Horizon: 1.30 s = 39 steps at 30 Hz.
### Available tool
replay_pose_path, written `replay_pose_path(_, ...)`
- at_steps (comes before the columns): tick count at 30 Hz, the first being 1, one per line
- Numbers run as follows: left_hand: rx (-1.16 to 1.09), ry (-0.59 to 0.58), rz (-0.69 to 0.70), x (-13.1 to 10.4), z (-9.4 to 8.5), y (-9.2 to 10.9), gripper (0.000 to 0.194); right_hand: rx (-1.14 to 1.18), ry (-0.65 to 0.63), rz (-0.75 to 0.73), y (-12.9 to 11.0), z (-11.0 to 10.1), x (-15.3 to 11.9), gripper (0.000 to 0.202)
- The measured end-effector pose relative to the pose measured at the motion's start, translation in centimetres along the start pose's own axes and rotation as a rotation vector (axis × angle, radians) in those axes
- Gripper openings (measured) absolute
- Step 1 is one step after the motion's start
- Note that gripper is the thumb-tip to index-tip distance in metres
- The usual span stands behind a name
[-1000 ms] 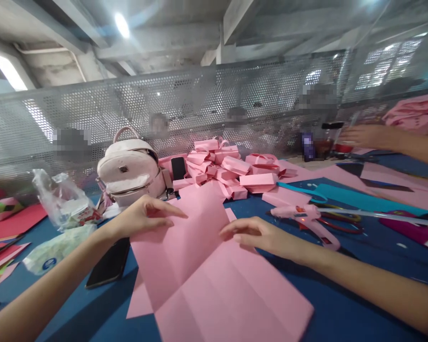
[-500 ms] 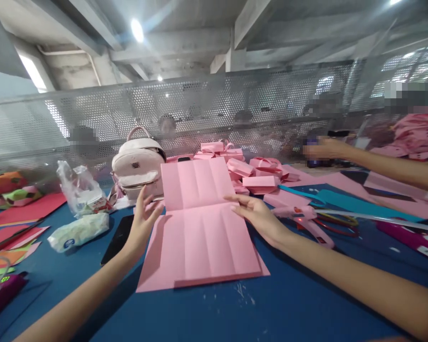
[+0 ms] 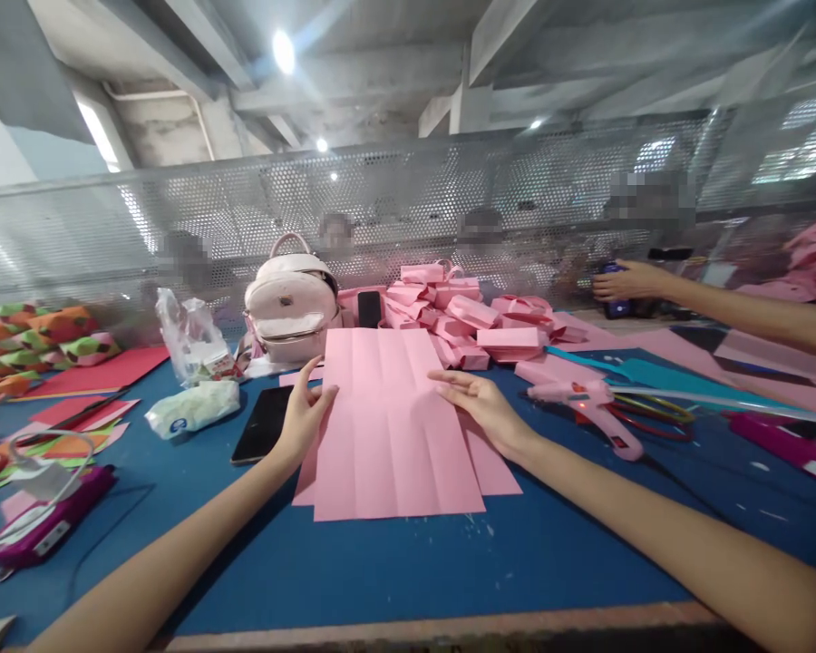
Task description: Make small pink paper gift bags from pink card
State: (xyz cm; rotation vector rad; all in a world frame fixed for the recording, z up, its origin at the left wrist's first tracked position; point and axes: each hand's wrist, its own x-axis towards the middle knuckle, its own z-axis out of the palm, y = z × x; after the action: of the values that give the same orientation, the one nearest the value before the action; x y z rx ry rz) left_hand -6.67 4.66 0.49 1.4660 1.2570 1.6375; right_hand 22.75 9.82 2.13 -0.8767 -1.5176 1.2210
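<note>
A pink paper sheet (image 3: 391, 431) with a grid of fold creases is held up, tilted, in front of me. My left hand (image 3: 307, 404) grips its left edge between thumb and fingers. On the opposite edge, my right hand (image 3: 480, 404) pinches the sheet, its fingertips partly behind the paper. Another pink sheet (image 3: 495, 462) lies flat on the table underneath, mostly covered. A black phone (image 3: 258, 426) rests just left of my left hand. To the right of my right hand is a pink glue gun (image 3: 595, 408) with a small red light.
Behind the sheet stand a white backpack (image 3: 292, 308) and a pile of folded pink paper pieces (image 3: 469, 308). A tissue pack (image 3: 194, 408) and purple power strip (image 3: 54, 517) lie left. At right, another person's hand (image 3: 629, 283) holds a dark blue object near a perforated metal screen (image 3: 394, 199).
The creased sheet, bent across its middle before, is now opened flatter. My left hand has closed on its left edge. The view has shifted a little to the left.
</note>
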Motion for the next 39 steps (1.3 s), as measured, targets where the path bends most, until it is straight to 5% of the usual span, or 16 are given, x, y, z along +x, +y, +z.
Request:
replay_pose_path(3, 0.048, 0.0, 0.005, 0.1, -0.2, 0.2, 0.028, -0.013, 0.019, -0.019, 0.1, -0.4, 0.1, 0.047)
replay_pose_path(14, 0.151, -0.092, -0.01, -0.3, -0.5, 1.3, 0.029, -0.16, 0.081, -0.125, -0.9, -1.3, 0.4, 0.048)
replay_pose_path(27, 0.142, 0.119, 0.344, -0.9, -0.6, 7.0, 0.012, -0.238, 0.125, -0.392, -5.4, -1.9, -0.5, 0.032)
replay_pose_path(39, 0.267, 0.065, 0.436, -0.6, -0.8, 4.5, 0.022, -0.323, 0.105, -0.422, -3.2, -2.2, 0.7, 0.045)
